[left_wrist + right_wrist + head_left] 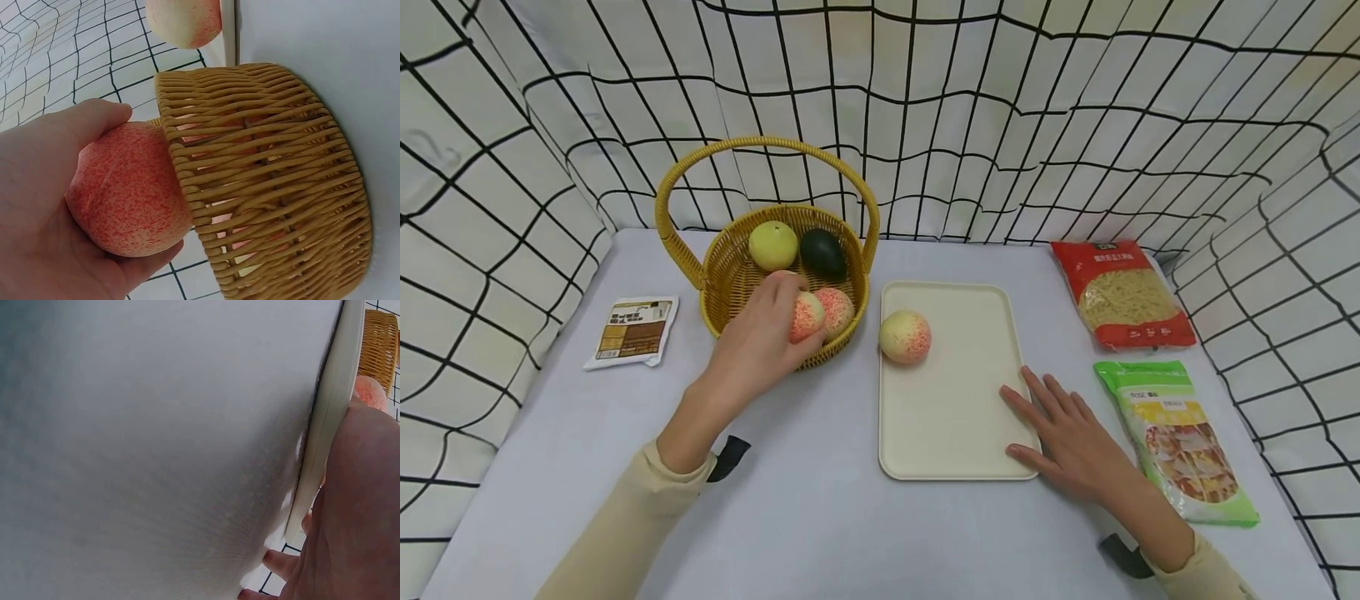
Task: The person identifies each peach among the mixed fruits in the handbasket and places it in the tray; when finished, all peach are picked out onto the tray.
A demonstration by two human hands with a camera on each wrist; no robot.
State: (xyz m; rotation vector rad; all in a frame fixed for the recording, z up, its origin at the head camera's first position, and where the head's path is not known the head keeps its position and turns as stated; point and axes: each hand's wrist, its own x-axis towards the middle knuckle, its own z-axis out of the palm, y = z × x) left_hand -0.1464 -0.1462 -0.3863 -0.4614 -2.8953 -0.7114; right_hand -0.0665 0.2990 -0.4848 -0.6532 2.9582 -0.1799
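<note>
My left hand [760,329] grips a pink-speckled peach [131,194] at the near side of the yellow wicker basket [718,292]. In the left wrist view, thumb and fingers curl round the fruit, which sits right at the rim. Inside the basket, another peach [837,312] lies beside the held one, with a yellow-green round fruit [772,245] and a dark green avocado [823,253] behind. One more peach [905,337] sits at the left edge of a cream tray [951,417]. My right hand [1067,437], fingers spread and straight, rests at the tray's right edge.
A small white-and-brown packet [634,332] lies left of the basket. On the right are a red bag of pasta-like food [1122,294] and a green-and-yellow food bag [1180,442]. Black netting [940,133] encloses the white table [790,517]. The basket's tall handle [767,142] arches upward.
</note>
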